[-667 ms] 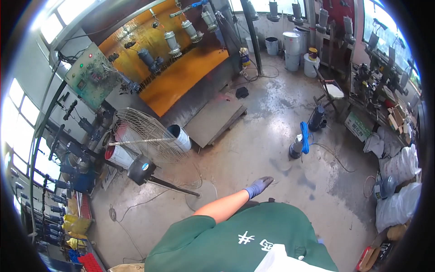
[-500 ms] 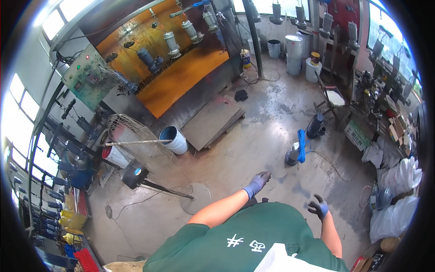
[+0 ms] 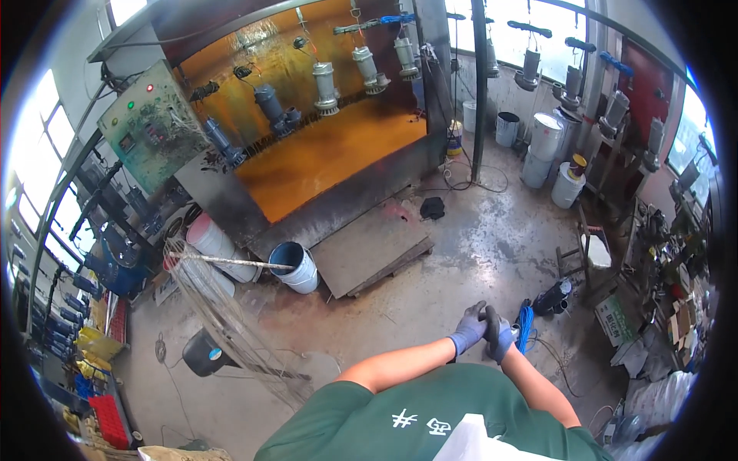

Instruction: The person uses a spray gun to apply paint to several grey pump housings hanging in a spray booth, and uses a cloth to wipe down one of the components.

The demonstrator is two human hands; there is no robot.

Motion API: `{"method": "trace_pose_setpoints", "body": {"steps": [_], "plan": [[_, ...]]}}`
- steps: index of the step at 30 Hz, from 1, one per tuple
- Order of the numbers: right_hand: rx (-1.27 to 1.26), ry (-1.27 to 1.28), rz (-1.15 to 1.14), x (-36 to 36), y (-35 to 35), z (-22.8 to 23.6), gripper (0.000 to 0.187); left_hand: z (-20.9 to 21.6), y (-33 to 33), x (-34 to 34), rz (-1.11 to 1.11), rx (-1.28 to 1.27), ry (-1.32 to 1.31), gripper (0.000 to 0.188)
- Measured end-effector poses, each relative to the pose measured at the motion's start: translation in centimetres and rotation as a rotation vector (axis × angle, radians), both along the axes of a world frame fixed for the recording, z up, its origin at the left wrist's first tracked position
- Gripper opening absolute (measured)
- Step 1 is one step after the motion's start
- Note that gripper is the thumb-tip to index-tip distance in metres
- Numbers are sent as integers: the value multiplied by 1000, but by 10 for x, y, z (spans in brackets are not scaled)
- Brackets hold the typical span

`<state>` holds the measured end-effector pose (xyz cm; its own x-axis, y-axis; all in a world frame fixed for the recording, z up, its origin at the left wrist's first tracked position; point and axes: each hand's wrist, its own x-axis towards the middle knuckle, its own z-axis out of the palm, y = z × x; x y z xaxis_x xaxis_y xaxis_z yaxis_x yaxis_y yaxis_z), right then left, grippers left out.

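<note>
My left hand (image 3: 468,329) and my right hand (image 3: 500,335), both in grey-blue gloves with darker fingers, meet in front of my body. Their fingers are drawn in and press against each other at the tips. Whether anything small is between them is hidden. Just beyond my right hand a bundle of blue cable (image 3: 525,326) hangs on a pump, which the hand partly covers. Farther right, a dark pump (image 3: 553,298) with a side outlet rests on the floor.
A spray booth (image 3: 338,165) with an orange floor stands ahead, pumps (image 3: 325,86) hanging before it. A low board platform (image 3: 373,257) lies in front. At left are a bucket (image 3: 296,269) with a stick, a wire-guarded fan (image 3: 231,323) and a control box (image 3: 146,127). A chair (image 3: 592,250) stands right.
My hands were apart with fingers spread; now they have come together near the blue cable. The whole view has shifted, so the booth and floor things appear farther right.
</note>
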<state>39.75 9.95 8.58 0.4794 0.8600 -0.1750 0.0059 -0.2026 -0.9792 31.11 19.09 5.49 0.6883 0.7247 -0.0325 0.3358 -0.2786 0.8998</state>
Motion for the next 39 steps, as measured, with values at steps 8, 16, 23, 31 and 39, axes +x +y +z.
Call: {"method": "trace_pose_setpoints", "body": {"steps": [8, 16, 23, 31, 39], "plan": [[-37, 219, -331, 55, 148, -10, 60, 87, 133, 8, -318, -447, -67, 56], [-29, 348, -305, 69, 326, -24, 51, 50, 274, 11, -161, -364, 90, 53], [48, 416, -217, 100, 471, -64, 53, 57, 401, 46, -178, -65, 168, 47], [134, 69, 323, 109, 571, -25, 38, 59, 512, 42, 113, -271, 278, 48], [-180, 212, 538, 138, 660, 53, 65, -24, 657, 62, 752, -1146, -300, 57]]}}
